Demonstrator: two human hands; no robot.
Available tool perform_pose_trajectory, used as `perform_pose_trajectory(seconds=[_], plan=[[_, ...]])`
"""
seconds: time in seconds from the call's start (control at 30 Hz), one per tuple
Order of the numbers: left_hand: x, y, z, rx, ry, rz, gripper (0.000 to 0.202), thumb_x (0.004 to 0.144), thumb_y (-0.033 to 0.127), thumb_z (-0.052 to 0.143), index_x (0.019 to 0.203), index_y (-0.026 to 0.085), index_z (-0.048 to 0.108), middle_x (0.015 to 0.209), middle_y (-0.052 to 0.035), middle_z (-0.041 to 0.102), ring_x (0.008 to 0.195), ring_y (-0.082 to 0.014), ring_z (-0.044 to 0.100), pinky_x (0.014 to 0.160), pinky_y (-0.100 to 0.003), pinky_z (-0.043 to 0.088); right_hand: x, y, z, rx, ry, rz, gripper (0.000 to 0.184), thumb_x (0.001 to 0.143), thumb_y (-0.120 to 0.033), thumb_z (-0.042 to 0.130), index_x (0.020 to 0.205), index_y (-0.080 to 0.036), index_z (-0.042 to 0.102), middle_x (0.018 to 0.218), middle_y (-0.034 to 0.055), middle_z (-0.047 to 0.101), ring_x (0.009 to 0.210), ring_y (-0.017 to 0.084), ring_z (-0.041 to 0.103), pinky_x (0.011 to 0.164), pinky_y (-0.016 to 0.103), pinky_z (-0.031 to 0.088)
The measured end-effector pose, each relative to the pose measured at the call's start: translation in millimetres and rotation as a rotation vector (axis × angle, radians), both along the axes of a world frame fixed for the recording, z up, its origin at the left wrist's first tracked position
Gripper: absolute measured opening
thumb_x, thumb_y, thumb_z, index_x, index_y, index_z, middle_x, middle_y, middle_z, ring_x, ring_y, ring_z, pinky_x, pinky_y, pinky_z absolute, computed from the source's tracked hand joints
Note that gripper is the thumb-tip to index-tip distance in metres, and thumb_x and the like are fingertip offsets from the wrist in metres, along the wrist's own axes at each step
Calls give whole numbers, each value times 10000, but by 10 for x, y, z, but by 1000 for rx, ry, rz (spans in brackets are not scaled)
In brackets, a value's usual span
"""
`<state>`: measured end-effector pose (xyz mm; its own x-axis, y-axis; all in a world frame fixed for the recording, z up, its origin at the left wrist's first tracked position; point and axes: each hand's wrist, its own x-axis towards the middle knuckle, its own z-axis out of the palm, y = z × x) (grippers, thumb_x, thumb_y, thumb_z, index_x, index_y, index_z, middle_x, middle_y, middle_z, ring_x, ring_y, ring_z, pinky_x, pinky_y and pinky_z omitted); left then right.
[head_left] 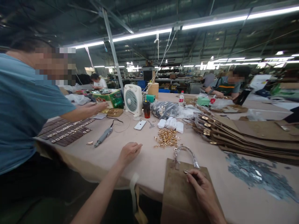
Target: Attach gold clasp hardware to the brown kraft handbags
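Note:
My right hand [202,185] pinches a small shiny metal fitting [185,171] between thumb and fingers, at the upper part of a brown bag panel [177,189]. Whether the fitting is fixed to the panel I cannot tell. A handle wrapped in clear plastic [193,157] arches from the panel's top edge. The panel hangs partly over the table's front edge. My left hand [129,153] is closed over the table, left of a pile of gold metal fittings [167,137]. Its fingers are bent together, and anything inside them is hidden.
Stacked brown panels [252,132] and grey pieces [259,175] lie at right. A power screwdriver [104,137], a phone [140,125], a fan [133,99] and a dark cup [146,109] occupy the left and middle. A co-worker in blue [30,105] leans over brown strips [70,132].

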<state>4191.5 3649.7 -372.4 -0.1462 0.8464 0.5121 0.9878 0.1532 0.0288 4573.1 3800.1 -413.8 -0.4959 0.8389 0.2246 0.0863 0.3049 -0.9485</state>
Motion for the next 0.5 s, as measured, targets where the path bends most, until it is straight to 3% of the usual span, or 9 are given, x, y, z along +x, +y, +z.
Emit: perform_pose_trajectory(seconds=[0.1, 0.23, 0.33, 0.4, 0.5], plan=[[-217, -84, -196, -152, 67, -41, 346, 1076, 305, 406, 1270, 279, 692, 854, -29, 685, 810, -176, 646, 748, -287, 504, -10, 19, -12, -29, 17, -3, 316, 875, -564, 695, 913, -250, 701, 782, 34, 648, 805, 242, 627, 693, 320, 514], [-273, -136, -326, -204, 48, -81, 438, 1072, 268, 382, 1481, 281, 536, 897, -38, 705, 849, -192, 662, 800, -313, 545, -22, 30, -7, -50, 24, 7, 330, 869, -567, 700, 901, -239, 707, 767, 31, 647, 772, 232, 622, 685, 319, 513], [-241, -148, -314, -198, -18, -69, 502, 1065, 272, 397, 1566, 291, 423, 1165, -74, 739, 1030, -214, 694, 882, -349, 580, -22, 39, -4, -42, 8, 12, 320, 880, -561, 697, 896, -241, 710, 769, 23, 645, 776, 222, 622, 709, 314, 512], [-225, -164, -281, -210, -50, -95, 526, 1051, 269, 428, 1574, 329, 406, 1416, -70, 657, 1180, -220, 674, 963, -365, 580, -25, 51, -11, -42, 5, 10, 321, 881, -563, 698, 897, -243, 714, 763, 18, 643, 769, 219, 622, 713, 312, 512], [-222, -194, -224, -257, -40, -138, 548, 1016, 289, 509, 1555, 359, 438, 1594, -47, 508, 1247, -234, 655, 1041, -388, 558, -30, 73, -32, -60, 15, 17, 326, 878, -568, 704, 899, -243, 714, 756, 13, 637, 754, 213, 617, 706, 309, 510]])
